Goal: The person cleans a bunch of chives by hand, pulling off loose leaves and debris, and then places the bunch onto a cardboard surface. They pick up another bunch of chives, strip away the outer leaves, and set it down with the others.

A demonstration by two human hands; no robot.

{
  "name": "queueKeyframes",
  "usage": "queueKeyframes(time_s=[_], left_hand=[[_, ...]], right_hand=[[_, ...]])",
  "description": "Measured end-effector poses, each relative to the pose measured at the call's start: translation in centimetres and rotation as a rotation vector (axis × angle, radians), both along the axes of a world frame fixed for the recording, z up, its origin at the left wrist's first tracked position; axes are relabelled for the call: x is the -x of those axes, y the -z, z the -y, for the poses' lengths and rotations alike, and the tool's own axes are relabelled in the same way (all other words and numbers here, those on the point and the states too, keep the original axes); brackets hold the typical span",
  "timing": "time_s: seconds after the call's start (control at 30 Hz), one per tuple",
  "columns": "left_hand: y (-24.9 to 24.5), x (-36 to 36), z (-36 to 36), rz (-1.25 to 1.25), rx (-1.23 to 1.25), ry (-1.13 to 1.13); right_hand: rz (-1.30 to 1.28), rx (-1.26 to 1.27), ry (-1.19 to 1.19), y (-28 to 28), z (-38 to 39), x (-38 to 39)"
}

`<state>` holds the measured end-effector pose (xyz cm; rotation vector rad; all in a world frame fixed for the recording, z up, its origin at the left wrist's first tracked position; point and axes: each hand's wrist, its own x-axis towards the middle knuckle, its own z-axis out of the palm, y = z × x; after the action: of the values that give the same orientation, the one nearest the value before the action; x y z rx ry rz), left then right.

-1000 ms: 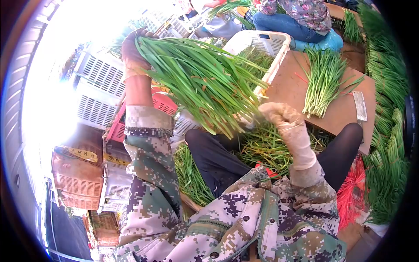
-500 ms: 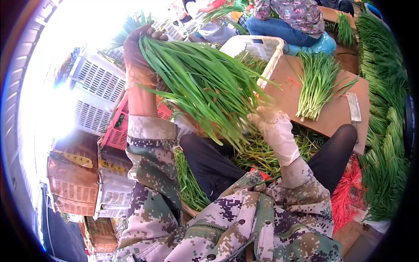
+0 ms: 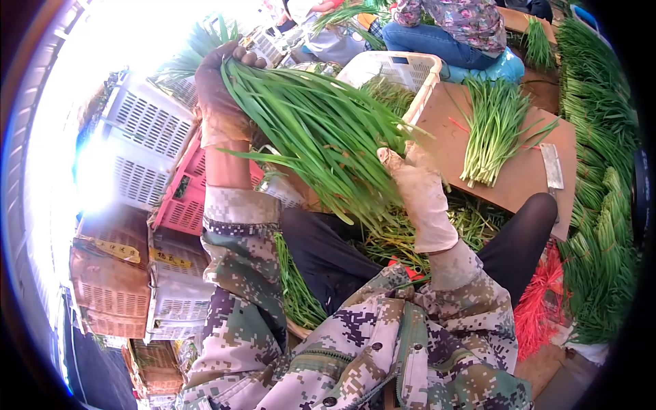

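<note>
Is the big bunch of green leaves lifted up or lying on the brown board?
Lifted up: the left hand grips one end of the bunch, the right hand touches its loose tips, away from the brown board.

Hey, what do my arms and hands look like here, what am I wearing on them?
The left hand is gloved in dark, soiled brown; the right hand in pale beige with a long cuff. Both sleeves are pixelated camouflage in green, tan and dark purple, with lighter cuffs.

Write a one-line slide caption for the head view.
Brown-gloved left hand holds a long green chive bunch; pale-gloved right hand touches its lower ends beside a flat brown board.
</note>
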<state>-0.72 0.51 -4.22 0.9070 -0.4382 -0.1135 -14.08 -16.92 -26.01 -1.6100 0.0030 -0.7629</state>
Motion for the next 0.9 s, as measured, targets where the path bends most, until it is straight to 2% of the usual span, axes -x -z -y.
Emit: queueKeyframes(time_s=[0.03,0.07,0.13,0.2,0.27,0.4,0.47,0.5,0.53,0.6,0.63,0.67,0.73,0.77,0.87,0.9], left_hand=[[0.3,-0.8,-0.3,0.032,0.043,0.053],[0.3,-0.8,-0.2,0.029,0.045,0.053],[0.5,-0.5,-0.1,-0.008,0.022,-0.045],[0.9,-1.5,-0.5,-0.032,0.01,-0.049],[1.1,-1.9,-0.6,-0.054,0.0,-0.053],[1.7,-2.1,-1.3,-0.074,-0.091,-0.025],[1.8,-2.3,-1.7,-0.021,-0.097,-0.012],[1.9,-2.2,-1.9,-0.018,-0.101,0.048],[1.8,-2.2,-2.0,-0.02,-0.102,0.046],[1.4,-2.1,-1.9,0.0,-0.112,-0.017],[1.4,-2.1,-1.9,-0.028,-0.124,-0.047],[1.6,-2.2,-2.1,-0.036,-0.125,-0.052],[1.8,-2.5,-2.5,-0.036,-0.105,-0.007],[1.9,-2.9,-2.8,-0.033,-0.116,-0.028],[1.9,-4.2,-3.8,-0.039,-0.078,-0.09],[1.7,-4.1,-4.0,-0.042,-0.078,-0.095]], right_hand=[[0.063,0.199,0.048,1.2,0.2,-0.3],[0.061,0.202,0.047,0.3,0.3,0.2],[-0.122,-0.677,-0.297,-3.5,0.6,2.1],[-0.211,-0.695,-0.334,-4.7,1.2,3.1],[-0.187,-0.412,-0.202,-4.7,1.5,3.3],[-0.233,-0.334,-0.194,-4.0,3.0,3.0],[-0.187,-0.512,-0.188,-3.4,3.3,2.7],[-0.164,-0.756,-0.357,-4.4,3.4,3.1],[-0.167,-0.756,-0.359,-3.9,3.5,2.9],[-0.095,-0.8,-0.553,-3.3,3.8,2.8],[-0.077,-0.95,-0.557,-3.0,3.6,2.8],[-0.086,-0.953,-0.559,-2.9,3.8,3.1],[0.028,-1.056,-0.894,-2.7,4.3,3.7],[-0.027,-1.02,-0.801,-3.3,4.2,4.2],[-0.14,-0.871,-0.814,-1.8,5.4,4.5],[-0.36,-0.667,-0.69,-2.0,5.9,4.5]])
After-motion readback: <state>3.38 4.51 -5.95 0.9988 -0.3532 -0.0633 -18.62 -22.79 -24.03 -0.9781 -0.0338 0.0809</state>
